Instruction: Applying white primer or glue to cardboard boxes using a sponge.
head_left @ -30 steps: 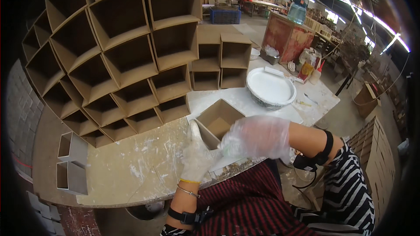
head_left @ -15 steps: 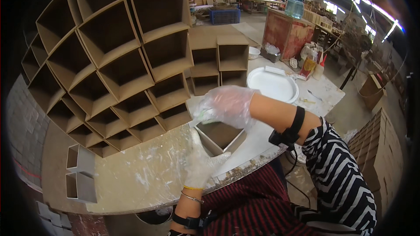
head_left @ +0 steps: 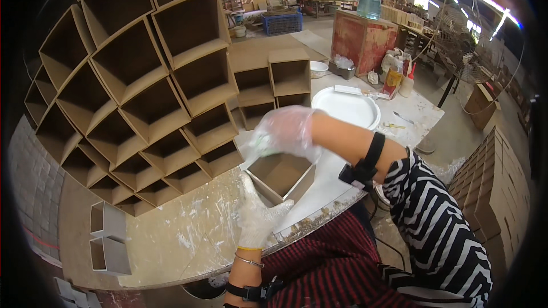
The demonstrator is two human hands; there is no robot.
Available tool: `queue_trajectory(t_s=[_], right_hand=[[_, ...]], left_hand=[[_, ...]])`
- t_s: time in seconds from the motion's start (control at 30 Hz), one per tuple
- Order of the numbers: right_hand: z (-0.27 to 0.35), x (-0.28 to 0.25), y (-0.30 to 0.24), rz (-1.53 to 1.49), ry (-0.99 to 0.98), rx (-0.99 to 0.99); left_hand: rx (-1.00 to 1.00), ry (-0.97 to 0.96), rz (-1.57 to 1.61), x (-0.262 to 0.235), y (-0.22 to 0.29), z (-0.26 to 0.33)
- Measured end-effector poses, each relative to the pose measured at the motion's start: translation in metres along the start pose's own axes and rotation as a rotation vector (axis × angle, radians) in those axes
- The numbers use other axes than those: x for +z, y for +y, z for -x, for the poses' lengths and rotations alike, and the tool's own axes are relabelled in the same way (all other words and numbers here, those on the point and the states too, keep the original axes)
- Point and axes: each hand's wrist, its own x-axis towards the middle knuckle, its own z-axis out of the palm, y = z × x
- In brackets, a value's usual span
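A small open-topped box point(head_left: 279, 172) with pale outer walls and a brown inside sits at the table's near edge, one corner toward me. My left hand point(head_left: 258, 217), in a whitish glove, grips that near corner, fingers along the left wall and thumb by the right one. Over the box's far side reaches my right hand point(head_left: 288, 132), in a loose clear plastic glove. Its fingers are bent down at the far left corner, with a hint of white and green by them. What they hold, if anything, is hidden by the crumpled plastic.
Stacked brown open boxes point(head_left: 154, 102) rise at the left and ahead. Two pale boxes point(head_left: 109, 255) stand at the table's left end. A round white tray point(head_left: 365, 115), a white bowl point(head_left: 318, 69) and bottles point(head_left: 394, 77) are on the right. More stacked boxes point(head_left: 485, 194) stand right of the table.
The whole view has shifted slightly, so the background sits further left. Both hands stay at the box, and my left thumb has drawn in closer to its near corner.
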Motion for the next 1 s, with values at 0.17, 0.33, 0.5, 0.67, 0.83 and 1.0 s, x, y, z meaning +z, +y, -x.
queue_trajectory(t_s=[0.17,0.33,0.5,0.67,0.83,1.0], right_hand=[[0.019,-0.013,0.022,-0.129,-0.043,0.493],[0.060,0.011,0.005,-0.152,0.088,0.545],[0.110,0.046,-0.029,0.222,0.330,0.213],[0.095,0.048,-0.101,-0.230,0.306,0.160],[0.098,0.041,-0.113,-0.263,0.311,0.162],[0.147,0.041,-0.074,0.019,0.513,0.290]], left_hand=[[-0.022,-0.001,0.016,-0.002,0.009,0.002],[0.044,0.062,0.002,-0.001,0.013,0.003],[0.127,0.033,0.203,0.006,-0.006,0.003],[0.298,-0.121,-0.244,0.017,-0.050,-0.020],[0.207,0.007,-0.102,0.020,-0.052,-0.016],[0.023,-0.021,-0.091,-0.010,0.005,0.006]])
